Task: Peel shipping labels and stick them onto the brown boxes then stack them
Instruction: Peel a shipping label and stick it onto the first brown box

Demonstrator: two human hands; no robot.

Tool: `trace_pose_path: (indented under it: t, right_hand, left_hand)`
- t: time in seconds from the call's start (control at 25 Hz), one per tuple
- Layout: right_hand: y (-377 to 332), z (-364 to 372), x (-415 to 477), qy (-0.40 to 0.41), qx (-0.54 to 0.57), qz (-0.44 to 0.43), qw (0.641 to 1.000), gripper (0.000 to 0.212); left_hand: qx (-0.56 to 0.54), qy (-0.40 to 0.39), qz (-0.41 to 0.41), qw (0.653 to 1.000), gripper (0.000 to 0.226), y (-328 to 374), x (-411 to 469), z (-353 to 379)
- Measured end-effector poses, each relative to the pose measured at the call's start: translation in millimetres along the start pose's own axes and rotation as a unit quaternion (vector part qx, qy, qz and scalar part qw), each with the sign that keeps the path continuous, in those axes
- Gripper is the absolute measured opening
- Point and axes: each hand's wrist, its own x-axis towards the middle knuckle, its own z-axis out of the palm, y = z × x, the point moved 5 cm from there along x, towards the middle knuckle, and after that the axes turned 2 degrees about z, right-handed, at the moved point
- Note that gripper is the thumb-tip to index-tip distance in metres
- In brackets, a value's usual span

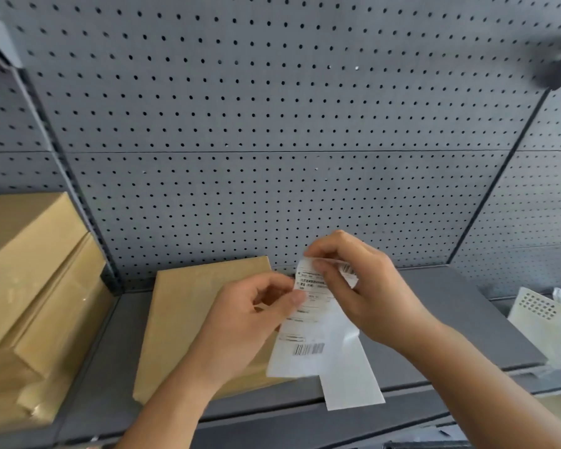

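Observation:
A white shipping label (308, 338) with barcodes hangs in the air above the shelf, its plain backing strip (350, 380) trailing below it. My left hand (246, 322) pinches the label's left edge near the top. My right hand (366, 286) pinches and curls its top corner. Under and behind the hands a flat brown box (188, 315) lies on the grey shelf (434, 312). To the left stands a stack of brown boxes (36, 286).
A grey pegboard wall (272, 140) backs the shelf. At the right end of the shelf lie white sheets with dark printed squares (541, 319). A dark blurred object (557, 66) sticks out at the upper right. The shelf's front lip (272, 419) runs below my wrists.

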Motion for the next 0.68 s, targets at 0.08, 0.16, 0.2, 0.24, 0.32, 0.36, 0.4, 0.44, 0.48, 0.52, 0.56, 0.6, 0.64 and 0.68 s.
trace_pose_path:
  t: [0.08, 0.16, 0.2, 0.24, 0.32, 0.36, 0.4, 0.44, 0.48, 0.52, 0.56, 0.6, 0.64, 0.68]
  right_hand:
    - [-2, 14, 11, -0.011, -0.005, 0.009, 1.000, 0.022]
    - [7, 27, 20, -0.001, 0.012, 0.068, 0.998, 0.029]
    - [16, 34, 22, 0.005, 0.037, 0.124, 0.992, 0.032]
    - [28, 42, 22, 0.002, 0.079, 0.195, 0.978, 0.032]
    - [49, 70, 17, -0.040, 0.220, 0.333, 0.916, 0.027]
    - [57, 87, 12, -0.069, 0.284, 0.381, 0.877, 0.026]
    - [61, 101, 7, -0.093, 0.329, 0.412, 0.845, 0.027]
    - [63, 113, 3, -0.111, 0.358, 0.429, 0.822, 0.028]
    - [63, 122, 1, -0.120, 0.377, 0.440, 0.806, 0.028]
    - [63, 131, 1, -0.124, 0.389, 0.448, 0.795, 0.025]
    - [63, 139, 2, -0.122, 0.395, 0.455, 0.788, 0.022]
    - [64, 145, 3, -0.119, 0.395, 0.461, 0.786, 0.020]
    - [65, 151, 5, -0.116, 0.389, 0.462, 0.789, 0.019]
    - [67, 156, 7, -0.113, 0.378, 0.460, 0.795, 0.019]
  left_hand:
    - [-0.011, 0.061, -0.003, 0.998, 0.009, -4, -3, -15]
    - [-0.026, 0.107, -0.026, 0.994, 0.008, -15, -5, -34]
    - [-0.029, 0.124, -0.041, 0.991, 0.008, -22, -5, -43]
    - [-0.027, 0.139, -0.057, 0.988, 0.009, -30, -5, -52]
    - [-0.016, 0.169, -0.086, 0.982, 0.010, -46, -5, -70]
    - [-0.018, 0.182, -0.098, 0.978, 0.010, -53, -6, -77]
    - [-0.024, 0.195, -0.109, 0.974, 0.010, -60, -7, -84]
    - [-0.029, 0.205, -0.121, 0.971, 0.010, -67, -7, -90]
    - [-0.033, 0.213, -0.133, 0.967, 0.010, -73, -8, -95]
    - [-0.035, 0.218, -0.144, 0.965, 0.010, -79, -8, -100]
    - [-0.039, 0.219, -0.156, 0.962, 0.010, -86, -8, -104]
    - [-0.043, 0.219, -0.167, 0.960, 0.010, -91, -9, -107]
    - [-0.046, 0.219, -0.177, 0.958, 0.010, -96, -9, -110]
    - [-0.047, 0.221, -0.186, 0.956, 0.010, -100, -9, -113]
